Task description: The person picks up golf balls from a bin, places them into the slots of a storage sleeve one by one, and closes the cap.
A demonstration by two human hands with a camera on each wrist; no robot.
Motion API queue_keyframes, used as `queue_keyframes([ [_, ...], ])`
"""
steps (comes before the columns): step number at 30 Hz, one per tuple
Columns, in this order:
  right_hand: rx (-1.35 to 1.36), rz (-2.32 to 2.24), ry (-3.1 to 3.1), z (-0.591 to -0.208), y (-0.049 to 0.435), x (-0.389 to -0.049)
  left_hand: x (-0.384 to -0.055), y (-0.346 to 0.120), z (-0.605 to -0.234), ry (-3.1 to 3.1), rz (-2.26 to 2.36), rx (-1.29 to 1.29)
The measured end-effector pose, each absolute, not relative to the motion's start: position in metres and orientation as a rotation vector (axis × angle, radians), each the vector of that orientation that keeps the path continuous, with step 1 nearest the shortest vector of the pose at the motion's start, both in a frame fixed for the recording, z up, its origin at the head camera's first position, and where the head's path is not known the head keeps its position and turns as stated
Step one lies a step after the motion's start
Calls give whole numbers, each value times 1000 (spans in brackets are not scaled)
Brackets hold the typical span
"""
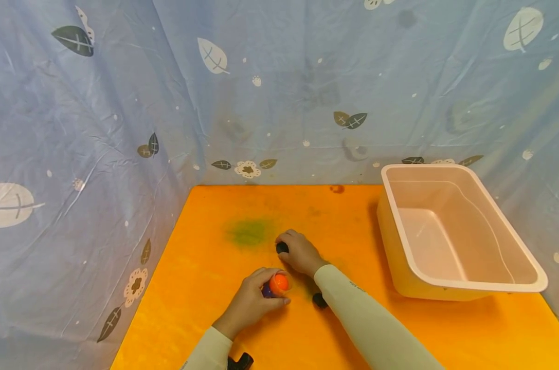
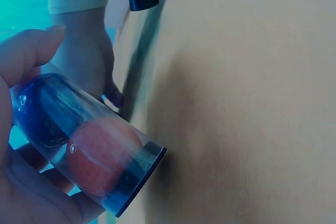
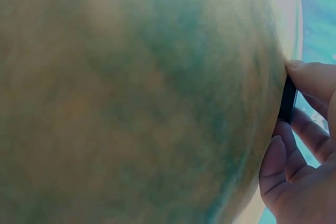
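Observation:
My left hand grips a clear cylinder, its fingers and thumb wrapped round the sides. Inside the cylinder are an orange ball and a purple-blue ball; in the left wrist view the cylinder tilts, with a dark flat end at lower right. Beyond it on the table, my right hand pinches a thin black round piece between thumb and fingers. That piece looks like a lid, and the fingers partly cover it. The two hands are close together but apart.
A large pale pink plastic tub stands on the right of the orange table. Patterned blue-grey curtain surrounds the table at the back and sides. Black devices sit by both wrists. A green stain marks the tabletop.

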State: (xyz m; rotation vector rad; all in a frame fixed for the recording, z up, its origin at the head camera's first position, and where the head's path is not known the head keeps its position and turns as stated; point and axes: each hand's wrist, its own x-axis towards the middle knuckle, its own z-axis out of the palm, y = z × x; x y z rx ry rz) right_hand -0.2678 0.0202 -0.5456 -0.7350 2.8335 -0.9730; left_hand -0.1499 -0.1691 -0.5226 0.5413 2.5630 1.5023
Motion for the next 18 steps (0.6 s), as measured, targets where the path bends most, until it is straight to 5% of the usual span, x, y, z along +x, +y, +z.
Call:
queue_keyframes([
  [18,-652,-1242,2772,-504,58,-259,-149,-170,-525,2556,1508,524],
])
